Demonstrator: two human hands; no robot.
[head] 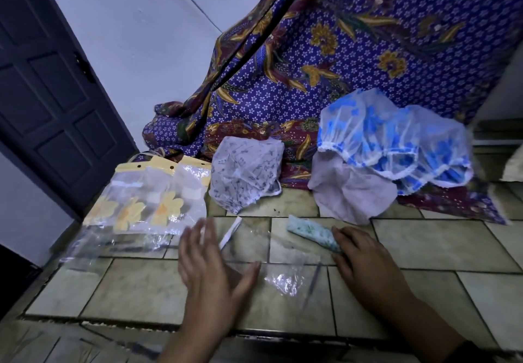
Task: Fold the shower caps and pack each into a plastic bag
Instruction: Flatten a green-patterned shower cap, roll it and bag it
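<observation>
Folded cap: one shower cap (313, 235), green-speckled, rolled into a narrow bundle, lying on the tiled surface (441, 243) near the middle; its right end is under the right hand's fingertips.
Right hand (365, 263): palm down, fingers bent onto the end of the rolled cap, pressing rather than wrapped around it; the wrist runs out of the bottom edge.
Clear bag: one flat transparent plastic bag (271, 266) between the two hands, its white strip (230, 232) at the far left end; the edges are hard to trace against the tiles.
Left hand (209, 272): open, fingers spread, blurred by motion, held over the left part of the clear bag; contact with it cannot be judged.
Unfolded caps: four counted. One white with grey print (246, 175) behind the bag; one pale pink (351, 190) to the right; two blue-flowered ones (396, 139) overlapping above the pink cap, where one ends and the next begins being unclear.
Printed bags: a stack of bags with yellow headers and yellow flowers (147, 192) at the left; two headers show, the total count cannot be told.
Backdrop: one purple batik cloth (368, 51) draped behind, under the caps' far edges.
Door: one dark panelled door (51, 93) at the left, cut off by the frame.
</observation>
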